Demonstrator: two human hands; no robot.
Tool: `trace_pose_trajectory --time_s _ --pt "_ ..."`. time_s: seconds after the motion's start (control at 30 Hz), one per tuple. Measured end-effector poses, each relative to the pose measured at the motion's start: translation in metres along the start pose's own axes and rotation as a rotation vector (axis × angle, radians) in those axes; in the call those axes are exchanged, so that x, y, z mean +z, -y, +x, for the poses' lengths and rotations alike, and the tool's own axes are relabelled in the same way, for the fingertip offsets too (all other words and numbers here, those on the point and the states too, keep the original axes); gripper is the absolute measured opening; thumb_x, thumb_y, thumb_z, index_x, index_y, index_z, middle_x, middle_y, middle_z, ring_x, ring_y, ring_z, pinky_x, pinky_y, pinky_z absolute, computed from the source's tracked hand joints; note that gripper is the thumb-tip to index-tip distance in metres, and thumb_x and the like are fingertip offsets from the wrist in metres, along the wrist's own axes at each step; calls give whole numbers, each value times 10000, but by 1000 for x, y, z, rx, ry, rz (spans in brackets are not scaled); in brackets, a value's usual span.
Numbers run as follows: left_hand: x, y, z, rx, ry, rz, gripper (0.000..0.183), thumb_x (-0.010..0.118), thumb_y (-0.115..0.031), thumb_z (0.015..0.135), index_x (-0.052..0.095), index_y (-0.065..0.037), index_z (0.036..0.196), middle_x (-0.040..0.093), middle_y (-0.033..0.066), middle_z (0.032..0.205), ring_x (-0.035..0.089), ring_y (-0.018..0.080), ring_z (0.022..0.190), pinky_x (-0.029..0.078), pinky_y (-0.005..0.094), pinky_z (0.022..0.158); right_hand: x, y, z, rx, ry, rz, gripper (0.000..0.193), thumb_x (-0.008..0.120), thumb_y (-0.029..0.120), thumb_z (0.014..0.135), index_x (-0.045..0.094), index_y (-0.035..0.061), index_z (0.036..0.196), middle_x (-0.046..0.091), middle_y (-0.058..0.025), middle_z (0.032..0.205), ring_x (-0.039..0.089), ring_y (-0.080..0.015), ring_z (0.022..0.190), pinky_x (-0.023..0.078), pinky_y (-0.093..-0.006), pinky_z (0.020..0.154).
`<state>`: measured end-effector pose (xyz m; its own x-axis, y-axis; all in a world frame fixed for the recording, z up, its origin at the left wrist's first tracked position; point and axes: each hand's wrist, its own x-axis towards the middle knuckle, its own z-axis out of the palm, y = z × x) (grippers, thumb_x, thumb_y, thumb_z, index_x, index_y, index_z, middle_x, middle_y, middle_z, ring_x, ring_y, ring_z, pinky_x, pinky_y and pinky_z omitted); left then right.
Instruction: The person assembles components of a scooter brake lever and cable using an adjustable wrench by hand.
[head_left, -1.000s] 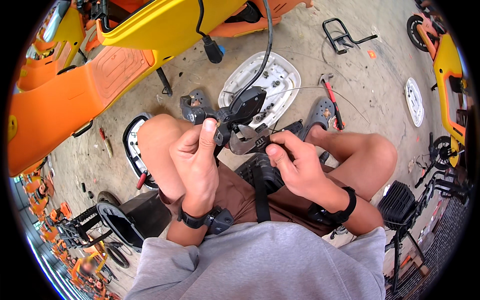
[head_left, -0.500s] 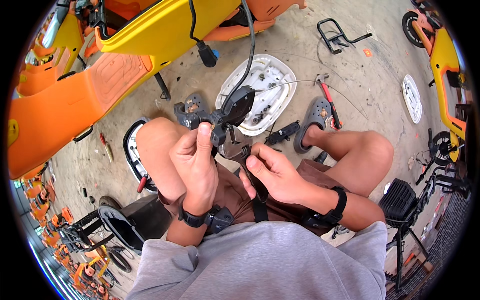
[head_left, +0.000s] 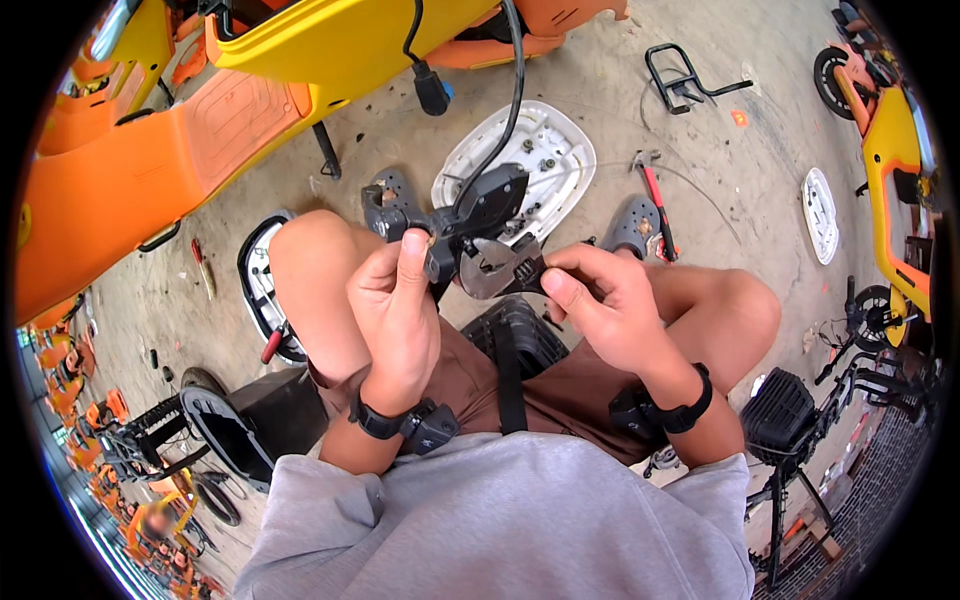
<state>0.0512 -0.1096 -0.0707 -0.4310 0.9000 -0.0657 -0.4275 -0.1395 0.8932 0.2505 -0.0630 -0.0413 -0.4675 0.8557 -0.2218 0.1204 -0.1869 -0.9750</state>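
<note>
My left hand (head_left: 395, 315) is closed on a black bracket-like part (head_left: 490, 200), thumb pressed along its near side. A thick black cable (head_left: 517, 90) runs up from that part toward the yellow and orange scooter body. In my right hand (head_left: 608, 310) is an adjustable wrench (head_left: 487, 268), pinched between thumb and fingers near its adjusting screw. The wrench lies sideways with its jaw end against or close beside the near end of the black part; whether it grips anything there I cannot tell. Both hands are above my lap, between my knees.
Beyond the black part lies a white oval cover (head_left: 578, 165) with several small fasteners in it. A red-handled hammer (head_left: 655, 195) and a bent black metal frame (head_left: 690, 80) are farther right. The scooter body (head_left: 350, 45) hangs over the far left, above a screwdriver (head_left: 203, 270).
The wrench has swung from pointing down toward me to lying sideways. My right hand has moved right and up with it. My left hand still holds the black part.
</note>
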Motion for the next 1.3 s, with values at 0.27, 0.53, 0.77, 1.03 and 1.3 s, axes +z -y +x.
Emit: trace_pose_trajectory --time_s 0.27,0.53,0.77,1.03,1.3 --pt "4 -4 3 117 -11 53 226 570 -187 997 665 8 935 681 67 924 626 130 808 518 300 805 10 -3 -5 188 45 149 174 601 155 962 635 -15 980 609 -51 654 544 -90 553 430 -264 518" --pt "13 -16 7 -137 -36 86 259 622 -197 971 661 37 869 605 40 746 542 100 625 459 244 571 -16 7 5 -564 -193 -591 99 706 43 818 687 3 907 600 -101 646 541 -216 515 412 -325 505" --pt "1 -12 10 -299 94 224 268 617 -258 971 663 -1 912 662 70 768 594 145 593 453 248 524 -28 4 7 -625 -228 -794 167 773 100 744 721 63 899 541 -55 575 502 -213 474 385 -326 464" --pt "-4 -13 14 -312 192 291 265 640 -246 959 668 0 863 658 66 758 580 116 589 455 241 525 -29 2 6 -487 -215 -692 141 777 98 742 734 63 872 601 -73 605 538 -215 490 398 -326 458" --pt "-5 -11 13 -258 137 295 245 633 -213 962 671 9 866 660 67 774 584 122 620 481 257 560 -15 -3 4 -313 -241 -555 147 763 91 788 735 32 920 670 -118 699 602 -243 547 460 -310 509"
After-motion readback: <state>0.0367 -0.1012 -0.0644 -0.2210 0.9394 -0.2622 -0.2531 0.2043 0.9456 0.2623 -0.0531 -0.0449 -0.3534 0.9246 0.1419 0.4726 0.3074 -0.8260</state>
